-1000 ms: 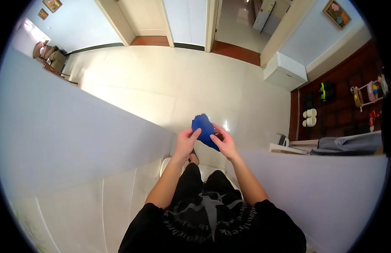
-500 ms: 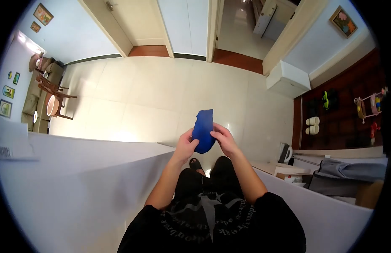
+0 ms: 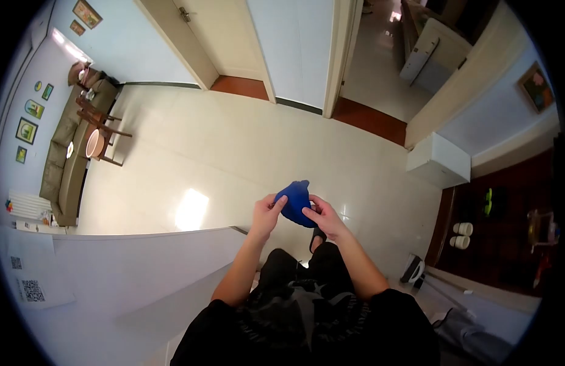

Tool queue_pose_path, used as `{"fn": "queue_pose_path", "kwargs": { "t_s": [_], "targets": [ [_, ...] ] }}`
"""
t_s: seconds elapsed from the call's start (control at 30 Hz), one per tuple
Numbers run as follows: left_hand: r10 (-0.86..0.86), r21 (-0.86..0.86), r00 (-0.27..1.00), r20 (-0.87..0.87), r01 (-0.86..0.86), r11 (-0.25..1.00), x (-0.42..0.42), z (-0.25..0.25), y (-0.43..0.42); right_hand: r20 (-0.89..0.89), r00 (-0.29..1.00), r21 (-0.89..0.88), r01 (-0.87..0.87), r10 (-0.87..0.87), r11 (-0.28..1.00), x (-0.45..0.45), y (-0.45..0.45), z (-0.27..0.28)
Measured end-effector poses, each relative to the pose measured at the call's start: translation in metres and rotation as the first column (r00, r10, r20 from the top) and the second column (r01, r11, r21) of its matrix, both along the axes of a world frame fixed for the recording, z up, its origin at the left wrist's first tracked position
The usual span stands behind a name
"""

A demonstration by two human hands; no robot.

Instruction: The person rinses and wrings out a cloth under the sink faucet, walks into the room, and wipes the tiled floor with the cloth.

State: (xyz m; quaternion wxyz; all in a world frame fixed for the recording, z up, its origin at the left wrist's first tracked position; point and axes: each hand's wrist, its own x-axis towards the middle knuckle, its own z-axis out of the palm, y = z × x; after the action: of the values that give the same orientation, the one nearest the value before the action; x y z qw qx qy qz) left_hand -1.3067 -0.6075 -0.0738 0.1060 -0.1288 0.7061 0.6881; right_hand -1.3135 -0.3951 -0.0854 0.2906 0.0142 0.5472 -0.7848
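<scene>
A soft, deep-blue piece of material [image 3: 296, 204], perhaps a cap or pouch, is held up in front of my body; I cannot make out its exact kind. My left hand [image 3: 267, 213] grips its left edge, thumb on the near face. On its lower right side my right hand [image 3: 324, 216] pinches it the same way. Between the hands the piece bulges and looks creased, with a small raised corner at the top. The fingers behind it are partly hidden.
A white partition [image 3: 142, 268] stands close on my left. An iron [image 3: 412, 268] is low on my right. Farther off are a white cabinet [image 3: 439, 161], slippers [image 3: 462, 235], a wooden chair [image 3: 105, 137] with a basin [image 3: 94, 144], and a sofa [image 3: 69, 165].
The blue piece has gone from long and upright to shorter and wider, with the hands spreading it. My view has turned and the feet have shifted as I walk.
</scene>
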Motion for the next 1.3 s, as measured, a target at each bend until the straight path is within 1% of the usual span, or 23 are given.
{"fn": "queue_pose_path", "kwargs": {
  "t_s": [0.07, 0.13, 0.17, 0.23, 0.27, 0.3, 0.37, 0.43, 0.57, 0.67, 0.77, 0.8, 0.9, 0.93, 1.03, 1.07, 1.17, 1.2, 1.3],
  "targets": [
    [0.015, 0.045, 1.0, 0.018, -0.016, 0.999, -0.021, -0.001, 0.002, 0.012, 0.996, 0.064, -0.085, 0.084, 0.994, -0.028, 0.015, -0.003],
    [0.073, 0.067, 0.997, -0.007, -0.072, 0.995, -0.034, 0.009, 0.009, 0.01, 0.982, 0.103, -0.188, 0.188, 0.977, -0.056, 0.022, -0.006],
    [0.101, 0.076, 0.995, -0.02, -0.099, 0.992, -0.04, 0.014, 0.01, -0.006, 0.978, 0.116, -0.208, 0.21, 0.971, -0.068, 0.023, -0.011],
    [0.178, 0.104, 0.979, -0.1, -0.167, 0.98, -0.052, 0.007, 0.007, -0.041, 0.967, 0.147, -0.243, 0.251, 0.959, -0.091, 0.019, -0.017],
    [0.217, 0.121, 0.966, -0.139, -0.201, 0.972, -0.057, 0.003, 0.004, -0.049, 0.972, 0.123, -0.223, 0.231, 0.967, -0.101, 0.015, -0.019],
    [0.243, 0.145, 0.96, -0.14, -0.223, 0.964, -0.062, 0.0, -0.001, -0.055, 0.976, 0.099, -0.205, 0.211, 0.974, -0.11, 0.009, -0.012],
    [0.298, 0.19, 0.944, -0.141, -0.269, 0.944, -0.069, -0.004, -0.014, -0.047, 0.979, 0.046, -0.197, 0.199, 0.979, -0.129, -0.006, -0.008],
    [0.367, 0.187, 0.924, -0.111, -0.343, 0.92, -0.075, -0.001, -0.028, -0.027, 0.979, -0.007, -0.203, 0.203, 0.979, -0.148, -0.023, -0.007],
    [0.493, 0.205, 0.867, -0.069, -0.471, 0.858, -0.097, -0.005, -0.065, -0.039, 0.958, -0.027, -0.285, 0.284, 0.958, -0.189, -0.067, -0.006],
    [0.521, 0.186, 0.853, -0.042, -0.506, 0.842, -0.114, -0.026, -0.099, -0.018, 0.954, -0.018, -0.3, 0.299, 0.954, -0.218, -0.105, -0.001],
    [0.574, 0.022, 0.816, 0.064, -0.576, 0.817, -0.136, -0.033, -0.129, -0.145, 0.94, 0.052, -0.305, 0.31, 0.951, -0.246, -0.149, -0.005],
    [0.616, -0.054, 0.787, 0.031, -0.614, 0.787, -0.143, -0.027, -0.137, -0.169, 0.928, 0.072, -0.326, 0.333, 0.943, -0.256, -0.164, -0.007],
    [0.618, 0.163, 0.785, 0.048, -0.616, 0.77, -0.157, -0.034, -0.171, -0.285, 0.868, 0.205, -0.36, 0.407, 0.91, -0.278, -0.211, -0.008],
    [0.548, 0.285, 0.829, 0.113, -0.556, 0.781, -0.161, -0.032, -0.182, -0.342, 0.833, 0.299, -0.343, 0.435, 0.891, -0.285, -0.228, -0.009],
    [0.519, 0.479, 0.824, 0.229, -0.559, 0.677, -0.175, -0.02, -0.2, -0.514, 0.661, 0.412, -0.369, 0.547, 0.833, -0.296, -0.276, -0.008],
    [0.545, 0.543, 0.817, 0.188, -0.549, 0.635, -0.179, -0.011, -0.206, -0.538, 0.616, 0.384, -0.429, 0.576, 0.818, -0.297, -0.293, -0.006],
    [0.647, 0.495, 0.752, 0.126, -0.613, 0.616, -0.184, -0.028, -0.235, -0.5, 0.567, 0.297, -0.598, 0.655, 0.744, -0.297, -0.339, 0.005],
    [0.69, 0.472, 0.708, 0.15, -0.664, 0.58, -0.186, -0.028, -0.245, -0.539, 0.537, 0.31, -0.59, 0.649, 0.746, -0.298, -0.356, 0.001],
    [0.755, 0.461, 0.643, 0.13, -0.713, 0.528, -0.182, -0.03, -0.276, -0.607, 0.522, 0.349, -0.503, 0.599, 0.791, -0.292, -0.395, -0.003]
  ]
}}
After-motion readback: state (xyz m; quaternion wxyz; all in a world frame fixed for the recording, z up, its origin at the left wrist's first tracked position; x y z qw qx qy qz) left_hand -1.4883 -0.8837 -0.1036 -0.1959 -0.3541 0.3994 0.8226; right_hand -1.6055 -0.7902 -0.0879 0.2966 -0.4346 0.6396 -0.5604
